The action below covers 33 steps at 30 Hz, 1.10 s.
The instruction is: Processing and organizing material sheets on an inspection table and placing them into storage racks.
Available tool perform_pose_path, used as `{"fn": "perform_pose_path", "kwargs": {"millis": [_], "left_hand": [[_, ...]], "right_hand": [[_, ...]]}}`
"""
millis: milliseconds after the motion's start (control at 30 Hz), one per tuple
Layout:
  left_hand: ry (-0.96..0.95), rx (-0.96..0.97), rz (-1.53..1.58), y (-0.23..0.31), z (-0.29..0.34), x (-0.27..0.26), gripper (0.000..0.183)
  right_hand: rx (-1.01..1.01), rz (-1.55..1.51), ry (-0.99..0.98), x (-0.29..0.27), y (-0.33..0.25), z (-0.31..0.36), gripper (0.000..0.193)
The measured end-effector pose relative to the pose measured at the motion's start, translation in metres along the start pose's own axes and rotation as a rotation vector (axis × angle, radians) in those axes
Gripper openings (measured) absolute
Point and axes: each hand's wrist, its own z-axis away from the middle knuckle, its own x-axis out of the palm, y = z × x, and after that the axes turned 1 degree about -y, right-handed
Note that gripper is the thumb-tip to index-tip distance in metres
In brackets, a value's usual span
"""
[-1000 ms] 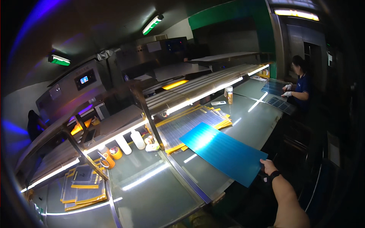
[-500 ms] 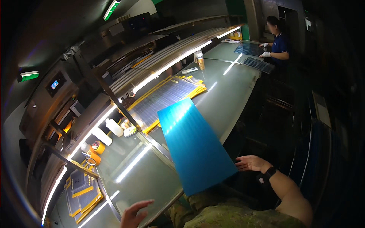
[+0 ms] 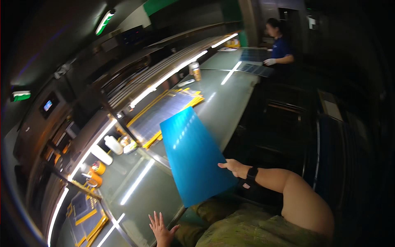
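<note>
Round came the right hand (image 3: 232, 166), thumb now over the blue sheet (image 3: 193, 160) at its right edge, fingers hidden beneath, clamped on; the left hand (image 3: 163, 231) hung spread, apart, holding nothing. Out over the near edge of the table (image 3: 161, 190) slanted the sheet, probably light, stiffish and slick, so opposite edges looked the surest hold.
</note>
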Motion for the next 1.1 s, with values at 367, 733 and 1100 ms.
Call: {"fn": "perform_pose_path", "kwargs": {"millis": [367,733,1100], "left_hand": [[0.151,0.126,-0.085,0.035,-0.042,0.026,0.098],[0.265,0.142,-0.081,0.033,-0.048,0.036,0.095],[0.267,0.134,-0.275,0.046,-0.036,0.019,0.083]], "right_hand": [[-0.728,-0.105,0.566,-0.069,-0.069,0.186,0.034],[-0.953,0.692,1.544,-0.166,-0.04,0.485,0.026],[-0.487,0.775,1.907,-0.161,0.042,0.539,0.022]]}}
